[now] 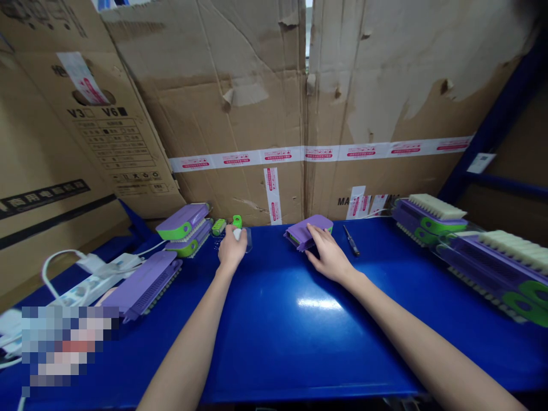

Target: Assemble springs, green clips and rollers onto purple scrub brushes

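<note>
My left hand (232, 247) is curled at the far side of the blue table (278, 331), its fingers closed round a small white part beside a clear plastic container (247, 238). A small green piece (237, 221) and a green-and-grey piece (218, 226) lie just beyond it. My right hand (327, 254) rests with fingers stretched over a purple device with a green edge (309, 230), pressing on its near side. A small dark screwdriver (352, 240) lies to the right of that hand.
Stacked purple-and-green devices (184, 228) and a flat purple one (143, 283) sit at the left, with a white power strip and cables (92, 274). More purple devices with cream brushes (479, 245) line the right. Taped cardboard boxes (274, 114) wall the back.
</note>
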### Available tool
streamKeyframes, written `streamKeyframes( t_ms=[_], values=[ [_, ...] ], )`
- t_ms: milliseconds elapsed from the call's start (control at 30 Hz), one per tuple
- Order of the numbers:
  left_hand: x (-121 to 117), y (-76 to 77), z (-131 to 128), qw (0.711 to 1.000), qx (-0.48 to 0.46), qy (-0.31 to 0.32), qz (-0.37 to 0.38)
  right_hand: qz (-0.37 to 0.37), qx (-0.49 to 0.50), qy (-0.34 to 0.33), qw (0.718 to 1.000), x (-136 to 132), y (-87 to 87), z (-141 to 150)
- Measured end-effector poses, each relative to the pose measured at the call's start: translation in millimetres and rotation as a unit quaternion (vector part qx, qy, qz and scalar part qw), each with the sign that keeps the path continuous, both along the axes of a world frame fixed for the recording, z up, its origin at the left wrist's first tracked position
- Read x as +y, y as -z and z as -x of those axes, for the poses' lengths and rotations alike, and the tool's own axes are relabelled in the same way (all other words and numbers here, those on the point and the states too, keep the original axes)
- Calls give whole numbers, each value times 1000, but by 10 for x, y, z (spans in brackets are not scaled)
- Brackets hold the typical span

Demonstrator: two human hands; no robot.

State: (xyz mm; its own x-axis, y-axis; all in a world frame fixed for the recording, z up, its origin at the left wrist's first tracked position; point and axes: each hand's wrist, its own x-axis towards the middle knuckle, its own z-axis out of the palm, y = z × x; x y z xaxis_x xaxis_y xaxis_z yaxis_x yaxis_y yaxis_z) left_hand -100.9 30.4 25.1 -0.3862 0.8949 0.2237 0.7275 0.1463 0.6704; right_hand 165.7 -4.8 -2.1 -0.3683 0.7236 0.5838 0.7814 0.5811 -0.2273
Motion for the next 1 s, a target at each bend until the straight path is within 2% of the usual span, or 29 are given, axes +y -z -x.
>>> streamKeyframes(
  t_ms=[67,133,300,500,833,1000],
  values=[
    [-34,-9,-36,991,131,-15,15,-1,2,-2,1000,-1,3,-1],
    [-56,-21,-74,982,182,-18,39,-3,2,-2,1000,0,9,-4],
    [-64,-47,-94,978,194,-31,63,-3,4,-4,1000,10,21,-8],
    [-100,-69,-87,975,210,-52,42,-1,0,0,1000,5,8,-2],
    [-108,-84,-89,953,291,-60,-63,5,5,-12,1000,-46,-40,23],
    [-173,-146,-184,959,263,-5,-108,9,-2,-29,1000,-70,-36,45]
  ],
)
